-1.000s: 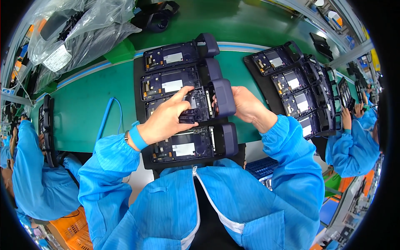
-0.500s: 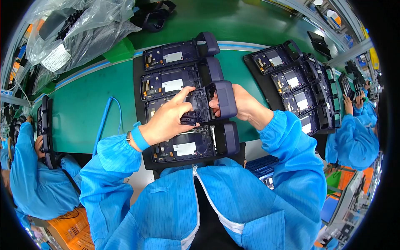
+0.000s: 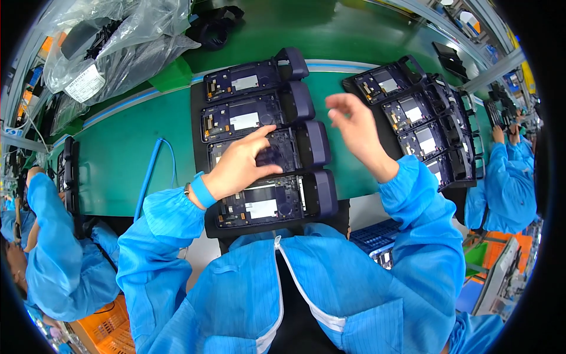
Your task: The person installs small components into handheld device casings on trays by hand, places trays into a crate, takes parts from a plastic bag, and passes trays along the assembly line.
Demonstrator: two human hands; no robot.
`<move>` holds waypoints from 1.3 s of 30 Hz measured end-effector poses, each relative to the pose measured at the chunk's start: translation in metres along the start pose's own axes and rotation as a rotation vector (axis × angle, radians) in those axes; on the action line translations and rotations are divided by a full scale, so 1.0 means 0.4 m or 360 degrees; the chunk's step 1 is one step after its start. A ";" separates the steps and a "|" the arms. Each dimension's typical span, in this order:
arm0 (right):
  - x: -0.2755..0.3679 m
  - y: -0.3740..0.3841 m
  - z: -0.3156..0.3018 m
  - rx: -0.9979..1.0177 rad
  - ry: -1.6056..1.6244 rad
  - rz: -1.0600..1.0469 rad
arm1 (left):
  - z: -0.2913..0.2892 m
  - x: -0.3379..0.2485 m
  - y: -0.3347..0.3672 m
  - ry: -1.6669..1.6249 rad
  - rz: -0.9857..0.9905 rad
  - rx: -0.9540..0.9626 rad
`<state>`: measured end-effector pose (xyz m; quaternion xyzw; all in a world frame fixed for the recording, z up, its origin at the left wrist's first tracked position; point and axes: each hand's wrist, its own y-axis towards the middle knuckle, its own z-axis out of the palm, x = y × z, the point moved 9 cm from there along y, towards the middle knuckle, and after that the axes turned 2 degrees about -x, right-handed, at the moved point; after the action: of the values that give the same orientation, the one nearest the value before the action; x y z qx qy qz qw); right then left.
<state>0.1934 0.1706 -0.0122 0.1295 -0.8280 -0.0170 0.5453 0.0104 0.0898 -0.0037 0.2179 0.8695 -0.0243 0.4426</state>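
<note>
Several dark navy device housings lie in a column on a black tray (image 3: 199, 160), each with a raised loop-shaped end at its right. My left hand (image 3: 239, 165) rests over one housing (image 3: 282, 152) in the lower half of the column. Its thumb and index finger are spread across that housing, and nothing shows between them. The palm hides part of the housing's left side. Nearest to me lies another housing (image 3: 259, 209) with a white rectangle inside. My right hand (image 3: 357, 128) is raised above the green mat (image 3: 342, 159), right of the raised ends, empty and with its fingers apart.
A second tray (image 3: 386, 130) of similar housings stands to the right. At the left, a coiled blue cord (image 3: 147, 177) crosses the mat. Clear plastic bags (image 3: 130, 44) lie at the back left. Co-workers in blue sit on both sides (image 3: 65, 259).
My right hand has let go of the housing's raised end and moved up and right. That end has come down into line with the others. The small black part near my left thumb no longer shows.
</note>
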 end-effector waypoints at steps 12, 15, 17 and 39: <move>0.140 -0.066 0.140 0.0422 0.0909 0.0333 | 0.078 -0.015 -0.021 -0.1775 -0.0868 0.0170; 0.096 -0.078 0.142 0.0356 0.0994 0.0571 | 0.089 -0.014 -0.029 -0.1982 -0.0942 0.0133; 0.099 -0.076 0.139 0.0343 0.1040 0.0540 | 0.083 -0.012 -0.028 -0.2015 -0.0959 0.0063; 0.107 -0.118 0.134 0.0446 0.1209 0.0737 | -0.006 -0.004 -0.058 -0.1178 -0.0787 -0.0755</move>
<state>0.1382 0.1090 -0.0035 0.0107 -0.5712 0.2659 0.7765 0.0000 0.0689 -0.0045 -0.1243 0.6616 -0.0058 0.7395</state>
